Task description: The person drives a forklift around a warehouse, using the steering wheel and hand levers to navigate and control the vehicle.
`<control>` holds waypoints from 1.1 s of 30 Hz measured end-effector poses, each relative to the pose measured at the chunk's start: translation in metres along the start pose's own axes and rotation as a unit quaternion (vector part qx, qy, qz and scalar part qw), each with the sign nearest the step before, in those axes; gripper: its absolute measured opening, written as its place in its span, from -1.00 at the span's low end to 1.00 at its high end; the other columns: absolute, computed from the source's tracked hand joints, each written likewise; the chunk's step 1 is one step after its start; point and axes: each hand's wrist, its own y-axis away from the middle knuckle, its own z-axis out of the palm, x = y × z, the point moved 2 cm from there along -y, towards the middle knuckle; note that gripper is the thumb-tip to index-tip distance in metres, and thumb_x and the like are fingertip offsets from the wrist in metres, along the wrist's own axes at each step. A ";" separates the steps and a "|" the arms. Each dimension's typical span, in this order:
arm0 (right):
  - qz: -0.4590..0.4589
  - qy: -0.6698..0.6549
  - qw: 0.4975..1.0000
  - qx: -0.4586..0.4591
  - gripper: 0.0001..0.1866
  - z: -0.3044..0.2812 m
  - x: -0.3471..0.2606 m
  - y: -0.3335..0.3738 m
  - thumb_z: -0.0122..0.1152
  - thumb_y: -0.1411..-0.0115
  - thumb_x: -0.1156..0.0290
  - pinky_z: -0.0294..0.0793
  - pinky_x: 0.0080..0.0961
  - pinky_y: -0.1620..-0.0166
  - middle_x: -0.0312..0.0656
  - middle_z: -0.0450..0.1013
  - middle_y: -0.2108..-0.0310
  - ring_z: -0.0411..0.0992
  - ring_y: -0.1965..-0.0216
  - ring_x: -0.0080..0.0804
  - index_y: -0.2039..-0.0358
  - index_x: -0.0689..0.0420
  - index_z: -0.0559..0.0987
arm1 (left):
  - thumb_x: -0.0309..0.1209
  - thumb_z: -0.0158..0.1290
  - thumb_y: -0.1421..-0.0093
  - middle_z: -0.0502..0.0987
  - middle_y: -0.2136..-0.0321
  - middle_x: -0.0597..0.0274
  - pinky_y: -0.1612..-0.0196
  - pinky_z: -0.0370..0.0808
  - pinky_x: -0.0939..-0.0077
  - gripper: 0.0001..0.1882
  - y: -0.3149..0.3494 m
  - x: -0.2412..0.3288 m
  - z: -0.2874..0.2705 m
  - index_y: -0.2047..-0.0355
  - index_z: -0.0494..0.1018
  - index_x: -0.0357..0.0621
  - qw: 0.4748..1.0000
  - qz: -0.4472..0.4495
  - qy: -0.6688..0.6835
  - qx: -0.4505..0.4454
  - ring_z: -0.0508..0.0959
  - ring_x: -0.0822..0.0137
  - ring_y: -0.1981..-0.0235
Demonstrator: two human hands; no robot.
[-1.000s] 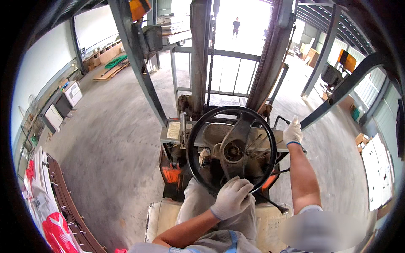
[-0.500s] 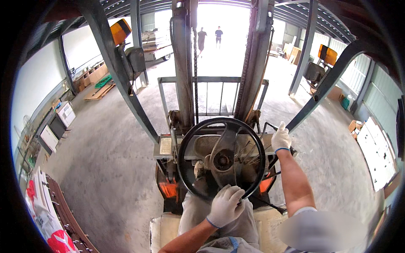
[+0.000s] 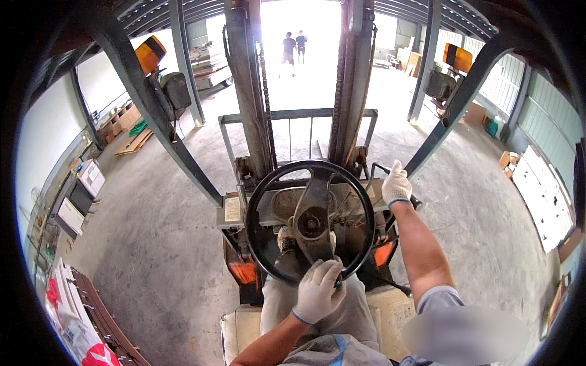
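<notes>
I sit in a forklift behind its black steering wheel [image 3: 312, 224]. My left hand [image 3: 318, 291], in a white knit glove, is closed around the dark knob [image 3: 338, 281] on the wheel's lower rim. To the right of the wheel, my right hand [image 3: 397, 185], gloved the same way with a blue cuff, is closed on the end of a thin dark lever [image 3: 377, 166]. Its grip is mostly hidden by the fingers. Several smaller levers [image 3: 349, 204] stand behind the wheel's right side.
Ahead rise the mast rails [image 3: 250, 91] and a grey load backrest [image 3: 293, 114]. Two people [image 3: 288, 47] stand in the bright doorway. Boards [image 3: 137, 141] lie on the floor at left; white panels [image 3: 543, 198] are at right. Long brown strips [image 3: 101, 314] lie close by at lower left.
The whole view has shifted a little, with the forklift now further left in it. The two people in the doorway appear closer together. Both hands keep their holds.
</notes>
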 end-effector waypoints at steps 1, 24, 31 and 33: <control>0.010 -0.027 1.000 0.009 -0.38 -0.001 -0.001 0.001 -0.07 -0.45 0.30 0.57 0.09 -0.10 0.30 0.43 -0.15 0.57 -0.05 0.26 -0.47 0.14 0.15 | -0.42 0.33 -0.04 0.57 -0.03 -0.05 -0.20 0.56 -0.06 -0.42 -0.001 0.002 -0.001 -0.11 0.48 -0.21 1.000 0.000 0.004 0.000 0.61 -0.19 -0.04; -0.068 0.026 0.969 -0.235 -0.55 0.053 0.193 0.239 0.20 -0.20 0.06 0.57 0.01 -0.09 0.15 0.65 0.14 0.62 0.03 0.15 0.10 0.14 0.70 | -0.46 0.17 -0.28 0.45 -0.25 -0.13 -0.37 0.34 0.15 -0.36 0.153 -0.077 -0.029 -0.35 0.31 -0.33 0.910 -0.413 0.011 0.038 0.44 0.01 -0.29; -0.114 -0.120 0.985 0.048 -0.83 0.030 0.212 0.292 0.38 -0.22 0.25 0.60 -0.05 0.19 -0.09 0.64 0.33 0.62 0.26 0.02 0.25 0.02 0.68 | -0.34 0.23 -0.34 0.53 -0.21 -0.16 -0.33 0.41 0.20 -0.34 0.155 -0.091 -0.029 -0.35 0.32 -0.37 0.887 -0.458 -0.002 0.052 0.54 0.02 -0.23; -0.087 -0.068 0.992 0.066 -0.90 0.039 0.209 0.283 0.39 -0.24 0.28 0.61 -0.11 0.24 -0.16 0.65 0.32 0.63 0.30 -0.03 0.29 -0.02 0.67 | -0.37 0.25 -0.31 0.53 -0.23 -0.25 -0.35 0.40 0.19 -0.32 0.155 -0.094 -0.024 -0.37 0.33 -0.40 0.895 -0.443 -0.032 0.036 0.52 -0.04 -0.28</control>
